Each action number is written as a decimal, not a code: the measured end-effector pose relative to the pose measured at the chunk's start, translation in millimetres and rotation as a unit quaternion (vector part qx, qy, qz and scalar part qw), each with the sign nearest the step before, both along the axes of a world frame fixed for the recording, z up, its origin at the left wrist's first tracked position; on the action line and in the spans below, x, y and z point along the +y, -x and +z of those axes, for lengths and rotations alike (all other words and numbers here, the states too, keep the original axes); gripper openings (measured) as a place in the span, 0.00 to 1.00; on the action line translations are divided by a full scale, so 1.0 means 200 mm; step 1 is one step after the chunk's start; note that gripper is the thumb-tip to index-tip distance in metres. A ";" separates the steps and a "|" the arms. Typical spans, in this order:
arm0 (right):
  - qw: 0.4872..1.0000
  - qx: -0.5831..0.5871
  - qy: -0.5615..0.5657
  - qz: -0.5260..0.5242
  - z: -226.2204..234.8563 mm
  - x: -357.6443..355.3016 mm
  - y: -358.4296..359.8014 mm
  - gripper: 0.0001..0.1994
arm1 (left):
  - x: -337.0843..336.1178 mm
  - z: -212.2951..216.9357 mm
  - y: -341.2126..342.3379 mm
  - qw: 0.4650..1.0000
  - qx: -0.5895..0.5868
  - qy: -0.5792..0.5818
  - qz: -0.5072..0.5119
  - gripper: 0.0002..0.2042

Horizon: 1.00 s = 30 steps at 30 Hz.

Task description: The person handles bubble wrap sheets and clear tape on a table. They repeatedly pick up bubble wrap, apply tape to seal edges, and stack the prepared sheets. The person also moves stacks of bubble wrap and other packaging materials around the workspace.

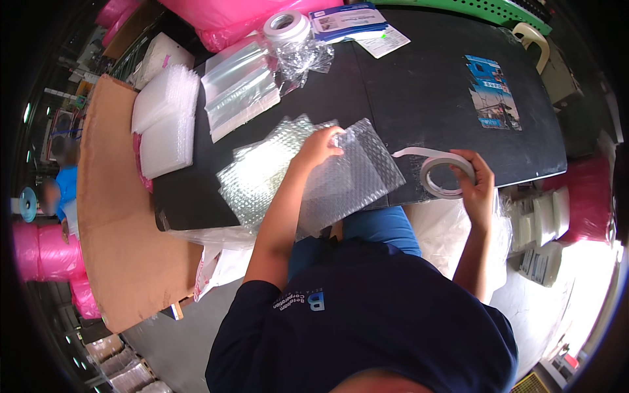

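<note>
Clear bubble wrap sheets [262,160] lie fanned out in a pile at the near edge of the black table. My left hand [318,150] is on the rightmost bubble wrap sheet [370,160], its fingers and thumb curled at the sheet's upper part. To the right, my right hand [481,180] grips a roll of tape [430,185] by its right side, with fingertips reaching into the core. A pale strip of tape [414,152] runs off the roll to the left, its free end close to the sheet's right corner.
On the black table [419,98] stand white foam pouches [171,118], flat clear plastic bags [242,92], another tape roll [286,26] with crumpled film, and printed cards [347,23]. A torn blue picture [491,95] is stuck at right. A brown board [118,209] borders the left.
</note>
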State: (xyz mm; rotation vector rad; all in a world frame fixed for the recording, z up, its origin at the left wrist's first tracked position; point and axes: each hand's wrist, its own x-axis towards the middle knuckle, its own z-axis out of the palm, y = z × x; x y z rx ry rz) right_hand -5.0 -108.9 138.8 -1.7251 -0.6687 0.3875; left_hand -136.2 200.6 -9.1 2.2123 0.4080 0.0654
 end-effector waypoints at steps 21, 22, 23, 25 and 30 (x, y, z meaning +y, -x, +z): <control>0.999 0.043 0.005 0.012 -0.20 0.08 0.10 0.11 | -0.34 0.23 -0.10 0.797 0.133 0.574 0.130 0.08; 1.000 0.030 0.008 0.007 -0.21 0.08 0.10 0.11 | -0.34 0.21 -0.10 0.814 0.107 0.552 0.146 0.09; 1.000 0.016 0.011 0.002 -0.22 0.08 0.10 0.12 | -0.33 0.19 -0.10 0.829 0.081 0.529 0.161 0.09; 0.998 0.003 0.054 0.011 -0.22 0.07 0.10 0.13 | -0.30 0.15 -0.13 0.880 0.022 0.441 0.173 0.08; 0.978 -0.131 0.149 0.068 -0.28 0.08 0.19 0.16 | -0.23 0.08 -0.27 0.978 -0.141 0.002 0.152 0.04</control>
